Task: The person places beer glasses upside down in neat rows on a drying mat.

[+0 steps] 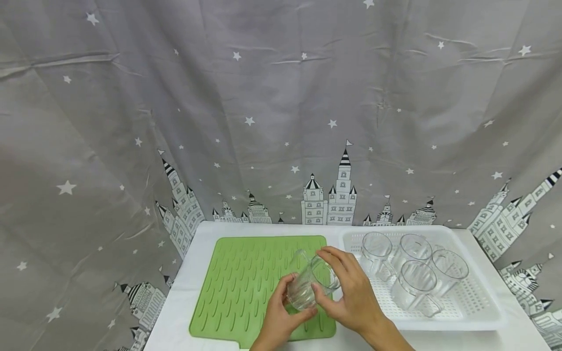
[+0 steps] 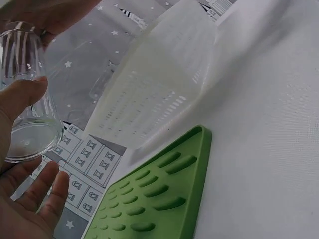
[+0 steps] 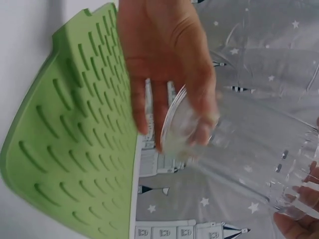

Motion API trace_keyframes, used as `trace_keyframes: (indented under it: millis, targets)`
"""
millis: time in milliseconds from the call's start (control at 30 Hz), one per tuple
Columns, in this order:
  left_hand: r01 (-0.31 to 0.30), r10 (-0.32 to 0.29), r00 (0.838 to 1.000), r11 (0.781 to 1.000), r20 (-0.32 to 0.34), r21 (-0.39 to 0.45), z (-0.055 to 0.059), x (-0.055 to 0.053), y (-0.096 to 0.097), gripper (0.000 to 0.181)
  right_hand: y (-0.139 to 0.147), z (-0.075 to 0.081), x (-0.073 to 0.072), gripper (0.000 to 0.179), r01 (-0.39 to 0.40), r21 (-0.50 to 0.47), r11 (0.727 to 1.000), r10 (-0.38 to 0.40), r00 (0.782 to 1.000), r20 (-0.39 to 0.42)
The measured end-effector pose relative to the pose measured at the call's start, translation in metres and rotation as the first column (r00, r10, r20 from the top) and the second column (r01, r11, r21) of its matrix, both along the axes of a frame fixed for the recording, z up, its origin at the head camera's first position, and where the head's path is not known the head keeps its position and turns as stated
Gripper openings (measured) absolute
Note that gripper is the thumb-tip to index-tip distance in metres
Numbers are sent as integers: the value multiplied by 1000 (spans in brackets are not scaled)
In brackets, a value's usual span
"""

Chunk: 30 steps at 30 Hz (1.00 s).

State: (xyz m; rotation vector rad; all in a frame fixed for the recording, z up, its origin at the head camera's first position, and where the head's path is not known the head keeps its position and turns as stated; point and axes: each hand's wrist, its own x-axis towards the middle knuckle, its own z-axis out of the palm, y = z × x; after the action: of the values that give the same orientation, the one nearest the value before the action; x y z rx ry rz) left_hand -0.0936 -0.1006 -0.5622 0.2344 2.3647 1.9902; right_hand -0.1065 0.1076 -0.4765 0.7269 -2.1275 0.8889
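Note:
A clear glass mug [image 1: 303, 290] is held tilted above the green ridged mat [image 1: 237, 287], its handle toward the back left. My left hand [image 1: 281, 312] holds it near the base; in the left wrist view the left thumb [image 2: 30, 92] lies along the glass wall, with the fingers spread by the base. My right hand [image 1: 349, 287] grips the rim end, thumb on the near side and fingers over the far side. Only a few right fingertips [image 3: 294, 224] show in the right wrist view, around the mug's rim [image 3: 299, 199].
A white perforated basket [image 1: 478, 317] stands to the right of the mat, with several clear glass mugs [image 1: 414, 285] upright in it. Both are on a white table [image 1: 175, 312]. Behind hangs a grey curtain [image 1: 272, 97] printed with stars and castles.

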Motion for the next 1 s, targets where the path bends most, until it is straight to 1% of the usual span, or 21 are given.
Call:
trace_keyframes:
  millis: [100, 167, 233, 300, 400, 467, 600, 667, 700, 767, 833, 933, 1000]
  targets:
    - [-9, 9, 1000, 1000, 11, 26, 5, 0, -5, 81, 7, -4, 1, 70, -7, 24, 1000, 6, 1000, 23]
    - [-2, 1, 1000, 998, 13, 61, 7, 0, -8, 83, 12, -8, 3, 70, -7, 44, 999, 5, 998, 60]
    - [15, -16, 1000, 993, 7, 115, 7, 0, -12, 84, 16, -12, 4, 69, -10, 64, 998, 4, 995, 103]
    - [29, -28, 1000, 987, -7, 161, 8, 0, -15, 84, 18, -16, 4, 67, -23, 76, 997, 11, 988, 151]
    - [45, -39, 999, 975, -34, 218, 11, 0, -20, 86, 21, -22, 5, 63, -44, 83, 996, 23, 972, 232]
    - [41, -31, 998, 972, -48, 232, 14, 0, -22, 87, 22, -25, 7, 61, -64, 78, 995, 38, 955, 294]
    - [28, -10, 997, 974, -82, 226, 22, 0, -25, 90, 23, -33, 13, 60, -80, 67, 995, 42, 893, 449]
    - [18, 5, 994, 977, -108, 211, 26, 0, -26, 90, 22, -35, 15, 60, -92, 66, 994, 48, 870, 491]
    - [17, 8, 993, 979, -121, 204, 28, 0, -27, 89, 22, -36, 16, 60, -99, 72, 993, 50, 866, 498]
    - [6, 24, 989, 981, -149, 193, 31, 0, -27, 87, 22, -39, 16, 60, -113, 95, 989, 54, 875, 482]
    - [-9, 41, 985, 983, -170, 182, 32, 1, -28, 85, 22, -40, 17, 60, -119, 130, 984, 48, 891, 452]
    - [-13, 44, 981, 987, -187, 160, 33, 1, -28, 81, 22, -43, 19, 61, -102, 193, 976, 14, 912, 411]
    - [-11, 38, 981, 990, -188, 142, 33, 1, -27, 80, 23, -43, 21, 61, -86, 222, 971, -9, 919, 394]
